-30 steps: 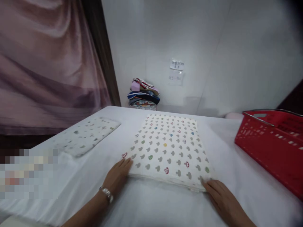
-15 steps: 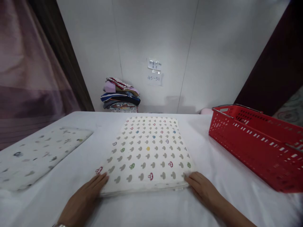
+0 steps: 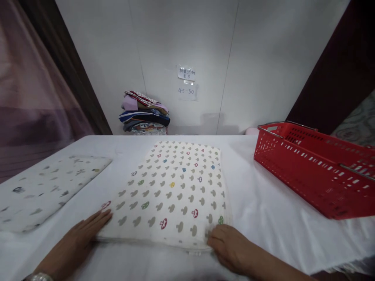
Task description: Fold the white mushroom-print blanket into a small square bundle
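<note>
A folded white cloth (image 3: 175, 195) printed with grey and coloured mushrooms lies in front of me, its near edge skewed to the left. At its near left corner, my left hand (image 3: 83, 236) has its fingers together over the edge; the thumb is hidden. My right hand (image 3: 231, 248), slightly blurred, is closed around the near right corner with bent fingers. Another folded white cloth (image 3: 49, 191), with a sparse dark pattern, lies flat on the left, apart from my hand.
A red perforated basket (image 3: 304, 171) with metal handles stands on the right of the white-covered table (image 3: 246, 199). Several folded fabrics make a pile (image 3: 145, 113) beyond the far edge. Handwritten paper labels (image 3: 187, 91) hang on the wall.
Both hands and the near edge of the mushroom cloth have moved left, so the cloth now lies turned at an angle. The view has also shifted slightly.
</note>
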`<state>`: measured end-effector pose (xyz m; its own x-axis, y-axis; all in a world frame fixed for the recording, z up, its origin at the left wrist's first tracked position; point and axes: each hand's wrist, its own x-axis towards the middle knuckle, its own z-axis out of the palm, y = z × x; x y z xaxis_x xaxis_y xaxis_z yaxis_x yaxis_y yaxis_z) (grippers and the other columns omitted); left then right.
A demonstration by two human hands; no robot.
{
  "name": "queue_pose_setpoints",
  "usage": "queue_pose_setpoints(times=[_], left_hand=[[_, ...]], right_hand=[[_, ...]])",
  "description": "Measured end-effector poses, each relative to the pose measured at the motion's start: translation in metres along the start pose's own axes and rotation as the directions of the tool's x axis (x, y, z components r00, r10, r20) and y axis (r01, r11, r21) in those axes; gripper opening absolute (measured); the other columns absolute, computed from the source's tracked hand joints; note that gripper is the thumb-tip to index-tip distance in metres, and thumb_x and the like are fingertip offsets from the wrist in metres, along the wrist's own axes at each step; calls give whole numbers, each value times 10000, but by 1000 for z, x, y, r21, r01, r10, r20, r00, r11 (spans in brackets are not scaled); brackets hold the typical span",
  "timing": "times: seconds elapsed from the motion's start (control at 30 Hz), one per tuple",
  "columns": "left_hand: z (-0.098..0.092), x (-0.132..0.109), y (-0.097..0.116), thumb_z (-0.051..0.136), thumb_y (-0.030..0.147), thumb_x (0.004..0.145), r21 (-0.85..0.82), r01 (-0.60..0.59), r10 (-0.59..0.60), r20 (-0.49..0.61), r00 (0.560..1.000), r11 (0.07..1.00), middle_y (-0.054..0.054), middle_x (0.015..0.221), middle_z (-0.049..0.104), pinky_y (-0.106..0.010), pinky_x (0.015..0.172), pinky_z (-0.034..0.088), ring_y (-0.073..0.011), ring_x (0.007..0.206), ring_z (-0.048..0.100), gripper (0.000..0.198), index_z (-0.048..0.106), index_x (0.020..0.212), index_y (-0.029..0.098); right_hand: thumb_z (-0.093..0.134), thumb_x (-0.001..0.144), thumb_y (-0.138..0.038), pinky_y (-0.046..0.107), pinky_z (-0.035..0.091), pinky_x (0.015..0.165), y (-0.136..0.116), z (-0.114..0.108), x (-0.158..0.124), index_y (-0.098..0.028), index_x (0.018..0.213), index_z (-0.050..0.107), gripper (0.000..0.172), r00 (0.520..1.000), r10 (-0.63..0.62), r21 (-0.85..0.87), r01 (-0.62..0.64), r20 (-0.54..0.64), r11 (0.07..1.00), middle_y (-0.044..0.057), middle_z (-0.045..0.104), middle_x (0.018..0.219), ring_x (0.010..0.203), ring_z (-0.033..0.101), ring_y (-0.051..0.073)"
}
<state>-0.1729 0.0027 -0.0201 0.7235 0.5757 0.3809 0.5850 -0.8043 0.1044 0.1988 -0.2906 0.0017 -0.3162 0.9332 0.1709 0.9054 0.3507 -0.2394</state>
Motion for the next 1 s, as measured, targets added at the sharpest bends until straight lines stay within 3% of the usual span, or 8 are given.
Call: queue_pose_setpoints(times=[0.1,0.17,0.27,0.33,0.4,0.5,0.7,1.0], left_hand=[[-1,7,55,415,232,784,75,-61,58,37,998,995,99,1338,446,-560,984,324,-247,1189,468,656,198,1353,475],[-1,18,113,505,335,772,12,-166,165,55,985,986,11,1370,422,-523,1035,280,-266,1230,418,664,234,1378,367],[3,41,206,615,423,706,-211,-325,348,84,934,922,-62,1286,512,-471,1008,334,-269,1143,489,698,342,1328,265],[7,57,254,636,391,697,-339,-259,309,101,946,904,-73,1176,570,-416,919,413,-245,1045,532,576,450,1215,221],[10,71,283,599,280,728,-394,-154,219,128,967,906,-60,1025,607,-382,837,443,-221,940,552,338,529,1047,196],[13,84,296,524,150,745,-371,-78,137,135,981,925,-40,861,600,-351,732,445,-205,821,551,113,541,851,185],[2,80,283,467,135,809,-391,-197,254,99,962,899,-12,799,589,-287,651,421,-171,760,544,89,525,799,202],[-61,69,245,454,289,852,-427,-274,324,47,945,862,3,701,580,-225,554,434,-130,628,541,133,531,760,231]], right_hand=[[418,757,-95,279,379,699,3,-11,1,-181,960,498,234,1000,31,64,-31,1,997,52,553,884,786,466,161],[422,743,-101,292,388,730,4,-17,4,-179,1044,473,316,998,58,84,-56,-19,995,61,556,925,823,473,171],[426,726,-105,294,392,742,4,-25,11,-189,1058,446,344,993,99,127,-90,-70,988,47,561,936,831,479,169],[431,721,-114,287,392,718,3,-30,16,-194,1003,446,294,987,121,143,-105,-109,984,36,561,911,802,479,164],[435,739,-135,287,388,690,3,-35,20,-197,946,443,216,979,135,146,-113,-153,983,32,560,872,765,477,161],[430,784,-165,286,387,670,2,-41,21,-202,920,441,142,960,151,174,-111,-237,979,28,554,834,739,479,157],[495,764,-188,326,410,769,14,-42,12,-203,1070,431,313,935,55,267,43,-350,963,51,560,935,842,498,173],[467,770,-130,344,422,806,70,-35,23,-205,1043,468,283,907,2,221,100,-421,970,60,582,935,874,524,178]])
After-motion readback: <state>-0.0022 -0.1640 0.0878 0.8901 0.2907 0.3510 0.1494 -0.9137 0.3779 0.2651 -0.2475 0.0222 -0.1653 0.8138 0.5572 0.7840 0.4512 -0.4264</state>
